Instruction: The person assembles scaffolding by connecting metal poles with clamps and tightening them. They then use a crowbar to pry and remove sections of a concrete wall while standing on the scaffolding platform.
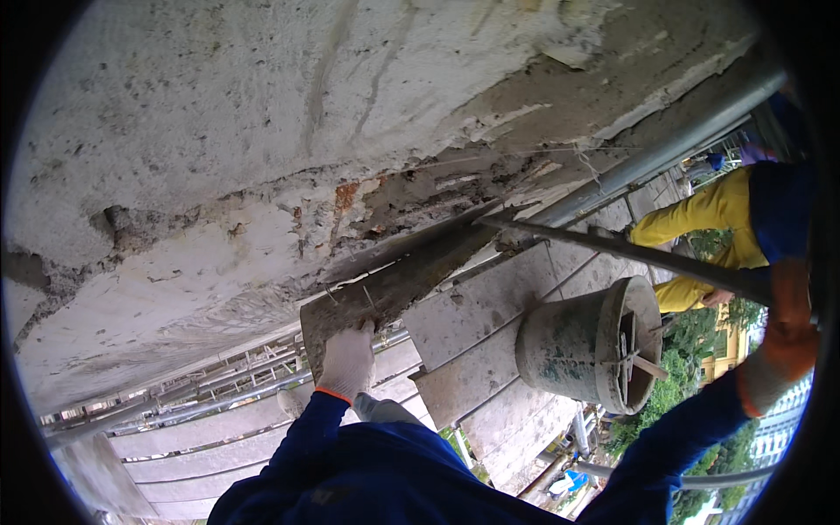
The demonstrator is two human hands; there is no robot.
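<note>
In the head view, my left hand (349,360), in a white knit glove with an orange cuff, grips the near end of a mortar-stained board (385,284). The board lies along the broken lower edge of a concrete wall, and two thin wires or nails stick up from it. My right hand (777,354), in a white and orange glove, is raised at the far right. Its fingers appear closed round the near end of a long grey pole (630,253), partly lost in the dark rim. The pole's far end reaches the board.
The rough concrete wall (201,114) has cracks and exposed brick. A dirty bucket (564,341) with tools stands on the scaffold planks (477,306). A thick metal tube (656,149) runs along the wall. Another person in yellow trousers (700,219) is at the right.
</note>
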